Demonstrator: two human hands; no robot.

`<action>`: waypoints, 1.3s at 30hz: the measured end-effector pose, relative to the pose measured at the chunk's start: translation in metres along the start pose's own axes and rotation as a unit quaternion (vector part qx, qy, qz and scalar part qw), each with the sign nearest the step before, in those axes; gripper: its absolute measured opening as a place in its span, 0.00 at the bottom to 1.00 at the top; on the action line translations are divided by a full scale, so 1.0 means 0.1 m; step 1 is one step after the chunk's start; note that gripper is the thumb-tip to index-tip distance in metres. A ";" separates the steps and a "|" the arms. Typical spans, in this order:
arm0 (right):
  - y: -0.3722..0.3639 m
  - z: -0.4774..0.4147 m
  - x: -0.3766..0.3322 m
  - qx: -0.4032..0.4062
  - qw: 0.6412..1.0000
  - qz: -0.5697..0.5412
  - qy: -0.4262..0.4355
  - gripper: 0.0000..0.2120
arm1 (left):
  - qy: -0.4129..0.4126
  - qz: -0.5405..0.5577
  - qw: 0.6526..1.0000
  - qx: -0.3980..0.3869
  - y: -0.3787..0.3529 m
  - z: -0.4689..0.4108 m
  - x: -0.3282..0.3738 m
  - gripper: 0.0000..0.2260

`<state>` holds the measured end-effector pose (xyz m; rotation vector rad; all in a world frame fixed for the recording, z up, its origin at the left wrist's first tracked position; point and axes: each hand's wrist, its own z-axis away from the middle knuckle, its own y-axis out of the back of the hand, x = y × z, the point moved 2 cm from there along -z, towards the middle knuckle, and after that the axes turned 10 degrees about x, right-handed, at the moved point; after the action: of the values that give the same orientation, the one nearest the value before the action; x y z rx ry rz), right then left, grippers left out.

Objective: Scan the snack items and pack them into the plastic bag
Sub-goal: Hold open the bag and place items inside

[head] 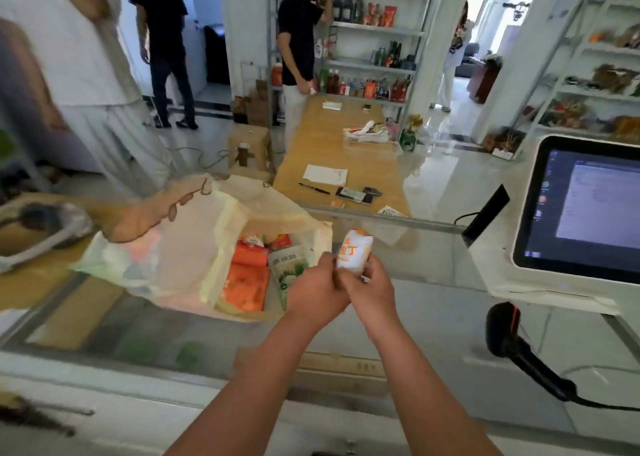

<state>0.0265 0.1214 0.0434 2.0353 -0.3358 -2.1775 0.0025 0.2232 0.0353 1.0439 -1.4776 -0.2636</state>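
Note:
A small white snack packet with orange print [355, 250] is held upright above the glass counter [433, 303], just right of the bag's mouth. My left hand [317, 291] and my right hand [372, 287] both grip its lower end. The pale plastic bag [180, 265] lies open on the counter to the left, with orange packets [247, 282] and a green-and-white packet [287, 270] inside. Another person's hand [156, 210] holds the bag's far rim open.
A black barcode scanner [512, 341] with its cable rests on the counter at right. Behind it stands a white point-of-sale screen [585, 210]. A wooden table [332, 151] with papers lies beyond the counter. Several people stand in the background near shelves.

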 end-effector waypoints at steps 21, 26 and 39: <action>-1.21 -0.04 -0.34 -0.446 0.889 0.014 -0.103 0.17 | 0.386 0.331 0.794 0.334 1.45 -0.01 -0.51 0.37; -1.25 -0.28 -0.57 -0.411 0.906 0.065 0.075 0.44 | 0.448 0.305 0.777 0.318 1.44 0.04 -0.46 0.30; -1.19 -0.31 -0.29 -0.392 0.832 0.078 0.385 0.35 | 0.319 0.489 0.723 0.369 1.67 -0.25 -0.03 0.17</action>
<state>0.0656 0.2416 0.0388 2.0157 0.4133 -0.9500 -0.0489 0.3297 0.1561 0.6571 -1.2652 1.4210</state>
